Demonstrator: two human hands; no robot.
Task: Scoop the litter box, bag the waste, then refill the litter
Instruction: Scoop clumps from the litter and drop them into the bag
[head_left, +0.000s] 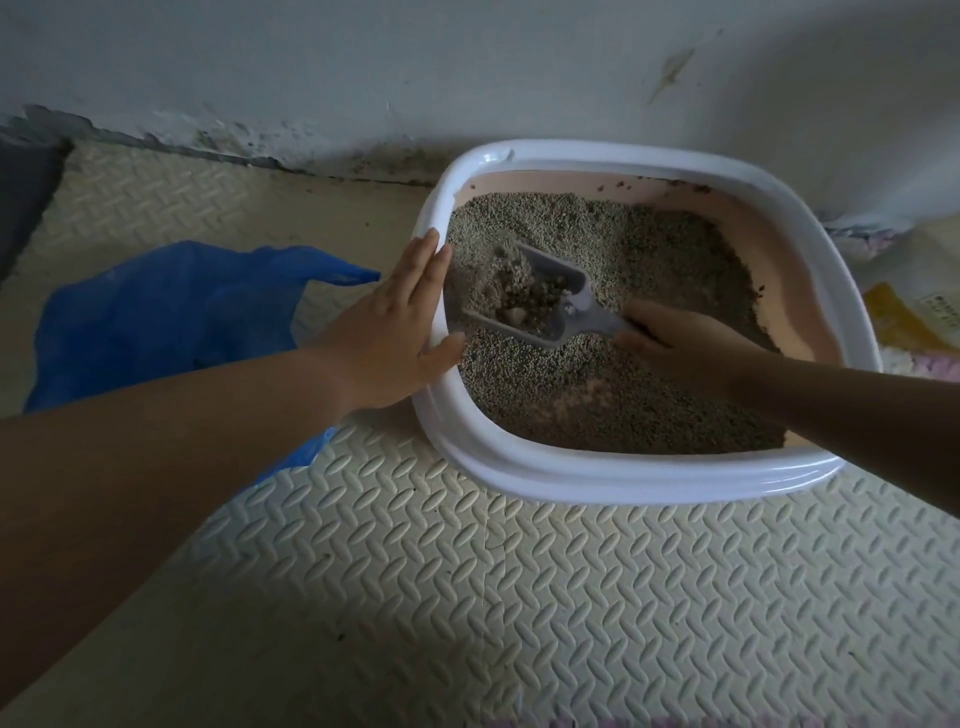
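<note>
Fingers of the right hand (670, 338) wrap the scoop (530, 301) handle, clumps loaded, inside the litter box (571, 483), while the left hand (395, 332) presses flat, fingers spread, on its rim beside the blue bag (171, 312).

The scene is dim and cool-toned, with soft daylight seeming to fall from the upper left. The wall (467, 62) is the brightest area, and a pale sheen runs along the near rim of the litter box (597, 475). The lower left corner sinks into deep shadow, where the near forearm turns almost black. Wide-angle distortion bends the foam floor mat (519, 597) and the wall's base line towards the edges. Detail is soft throughout, grainy in the dark parts, and the corners smear.
</note>
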